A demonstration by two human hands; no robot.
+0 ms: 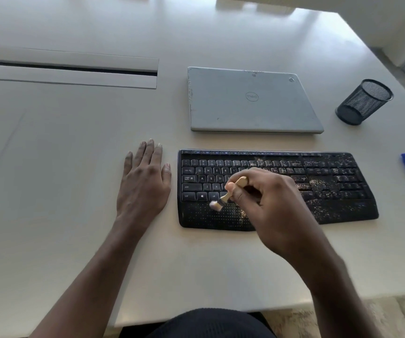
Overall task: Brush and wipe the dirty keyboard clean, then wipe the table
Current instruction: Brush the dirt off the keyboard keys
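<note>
The right hand [265, 198] pinches a small wooden brush [229, 194], bristles at its 9 o'clock touching the keyboard [277, 189] wrist rest. The left hand [145, 179] lies flat, fingers slightly spread, on the table [74, 167] just beside the keyboard's 9 o'clock edge.

Single head-worn view, wide-angle, looking forward and steeply down over the table [74, 154] from the near edge. Close range: keyboard [277, 189] sits centre-right, forearms enter from bottom of frame. Edges bow, probably lens distortion. No second view to compare.
</note>
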